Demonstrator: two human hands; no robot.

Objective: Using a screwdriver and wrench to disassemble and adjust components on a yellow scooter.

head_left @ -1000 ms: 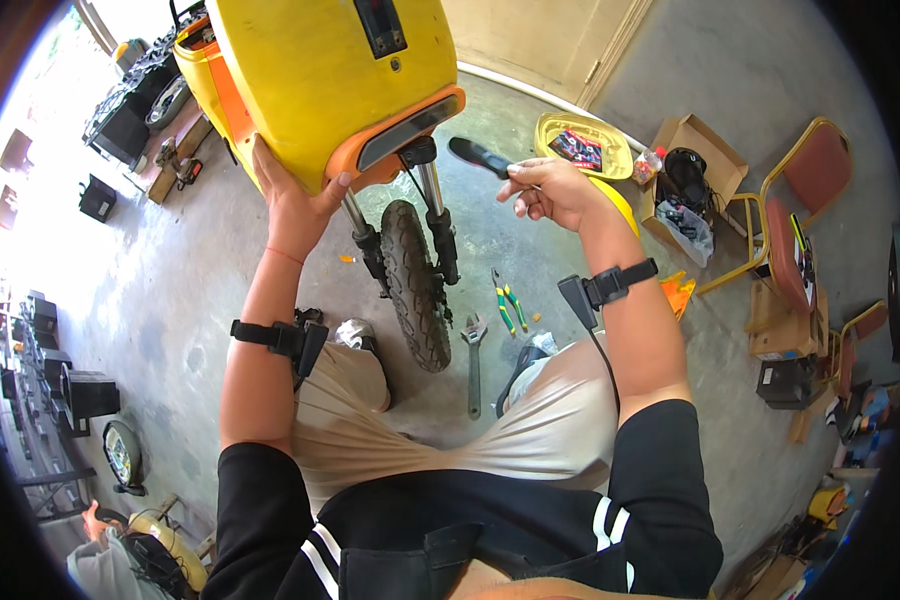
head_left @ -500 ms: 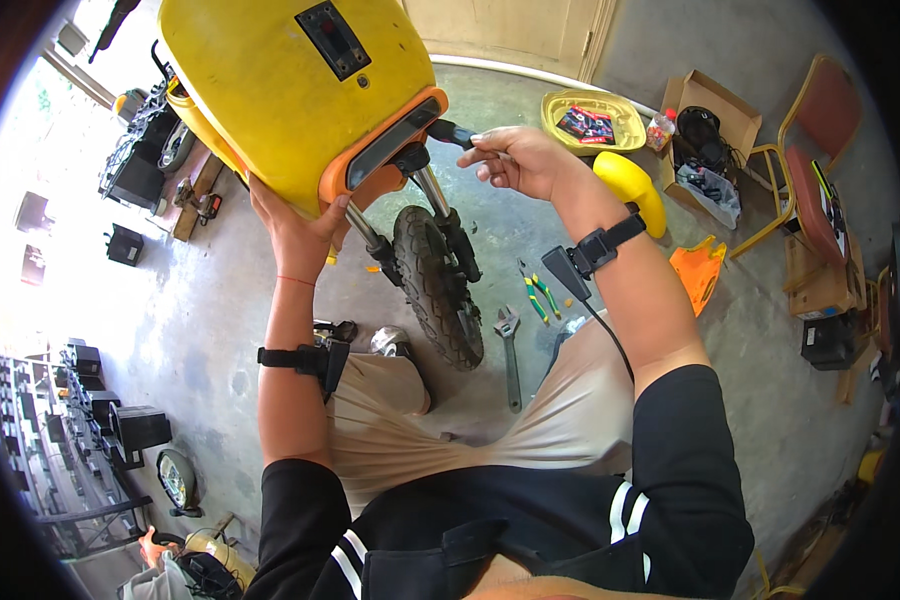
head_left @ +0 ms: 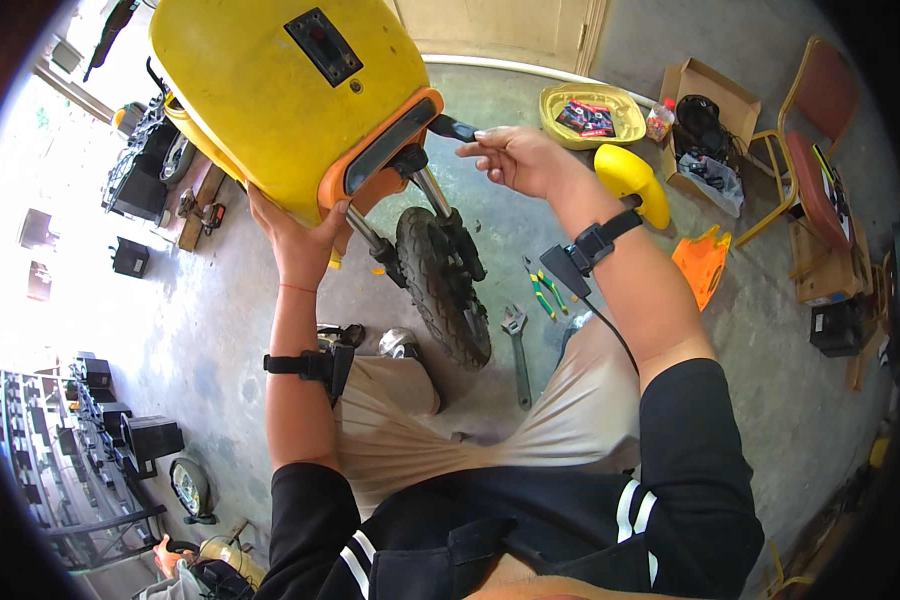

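Observation:
Ahead of me stands a small two-wheeled vehicle with a yellow body (head_left: 270, 100), an orange-rimmed dark front panel (head_left: 390, 146) and a front wheel (head_left: 440, 290) between silver fork tubes. My left hand (head_left: 295, 228) is closed on the lower left edge of the body, its thumb by the orange rim and its fingers partly hidden. Right of the front panel, my right hand (head_left: 518, 160) pinches the end of a black handle-like piece (head_left: 452, 128) with thumb and forefinger. The other fingers are loosely curled. The far end of that piece lies against the body's side.
Pliers (head_left: 543, 290) and an adjustable wrench (head_left: 518, 355) lie on the floor by my legs. To the right are a yellow basin (head_left: 625, 130), a yellow curved part (head_left: 633, 185), an orange part (head_left: 702, 265), an open carton (head_left: 715, 85) and a chair (head_left: 820, 190). A drill (head_left: 212, 215) lies left.
The view has shifted slightly, and the vehicle's body sits a little further left and up in it. My right fingers have shifted slightly at the black piece; my left hand keeps its hold.

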